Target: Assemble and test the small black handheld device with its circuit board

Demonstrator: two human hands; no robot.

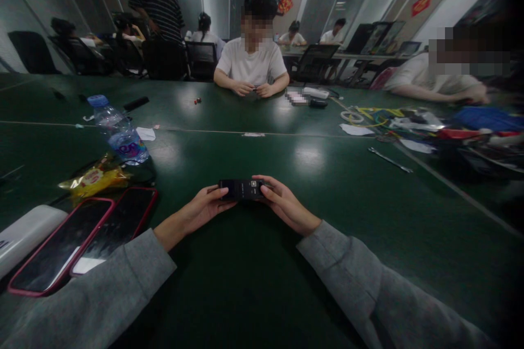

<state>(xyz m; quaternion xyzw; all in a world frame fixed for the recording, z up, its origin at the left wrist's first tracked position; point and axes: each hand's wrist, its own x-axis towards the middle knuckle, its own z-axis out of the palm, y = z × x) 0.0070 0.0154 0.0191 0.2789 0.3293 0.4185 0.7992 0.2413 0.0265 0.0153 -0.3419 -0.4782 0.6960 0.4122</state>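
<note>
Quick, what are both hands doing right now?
Left hand: closed on the left end of the small black device.
Right hand: closed on its right end.

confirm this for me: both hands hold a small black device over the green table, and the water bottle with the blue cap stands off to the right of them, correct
Not quite. In the head view the left hand and right hand do hold the small black device over the green table, but the water bottle with the blue cap stands off to their left, near a yellow snack packet, not to the right.

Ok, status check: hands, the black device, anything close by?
Left hand and right hand both gripping small black device by its ends. Two phones lie left. Nothing blocking.
</note>
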